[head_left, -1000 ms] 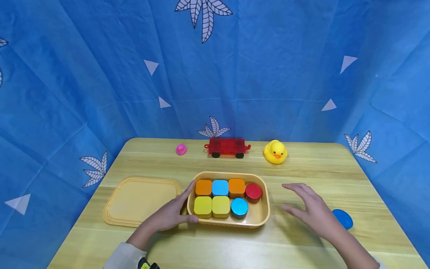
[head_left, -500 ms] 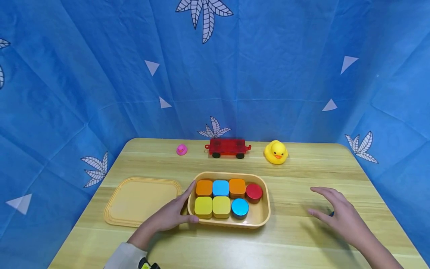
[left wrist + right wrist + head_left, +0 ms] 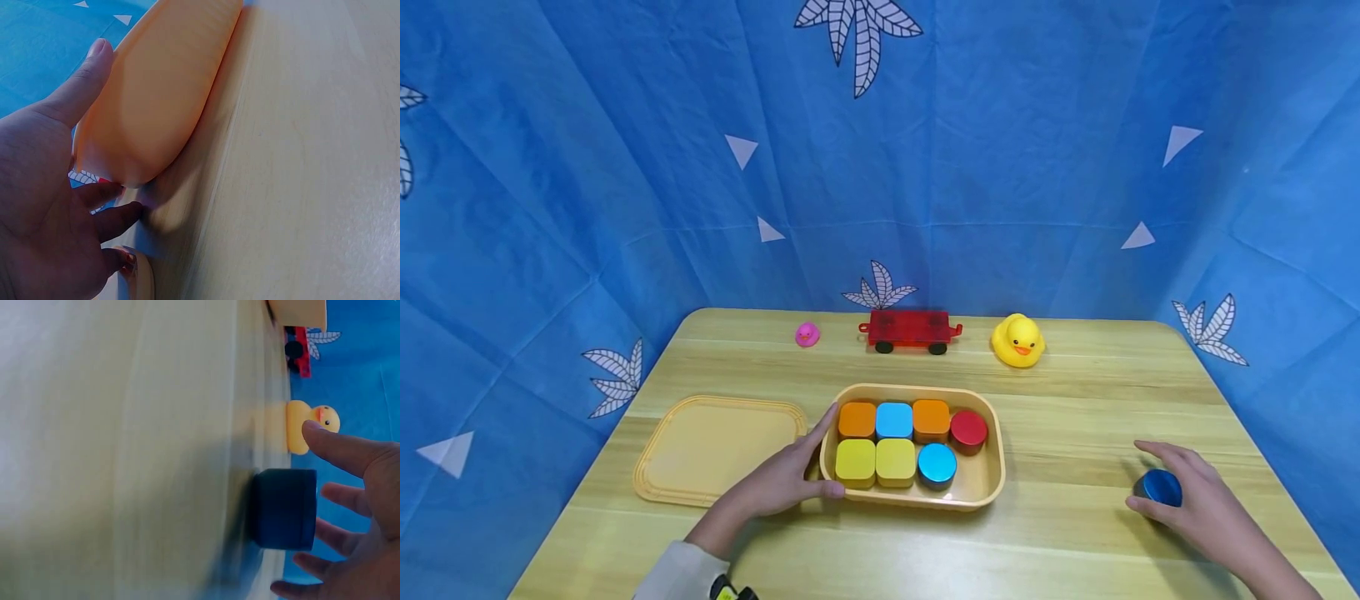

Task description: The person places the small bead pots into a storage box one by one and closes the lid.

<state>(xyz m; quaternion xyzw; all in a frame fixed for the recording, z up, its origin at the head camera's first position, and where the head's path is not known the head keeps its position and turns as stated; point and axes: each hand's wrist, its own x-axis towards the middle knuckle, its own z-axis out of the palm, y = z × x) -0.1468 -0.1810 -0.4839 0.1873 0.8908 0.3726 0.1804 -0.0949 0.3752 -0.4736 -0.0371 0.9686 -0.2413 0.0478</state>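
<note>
Right hand, fingers spread, not gripping, around glossy blue plastic cylinder on pale wooden table, right of tan rounded plastic tray; contact unclear, wrist view dim. Left hand relaxed against tray's left end. Step looks like reaching; next calls for thumb-and-finger pinch.

Left wrist feed: I see the left hand at the rounded end of an orange container.
The thumb lies against the container's edge, and the other fingers spread below its end; I can't tell which ones touch. Pale wood tabletop fills my right side, blue cloth with white triangles the upper left, and a tan curved edge sits by the lowest fingertip.
</note>
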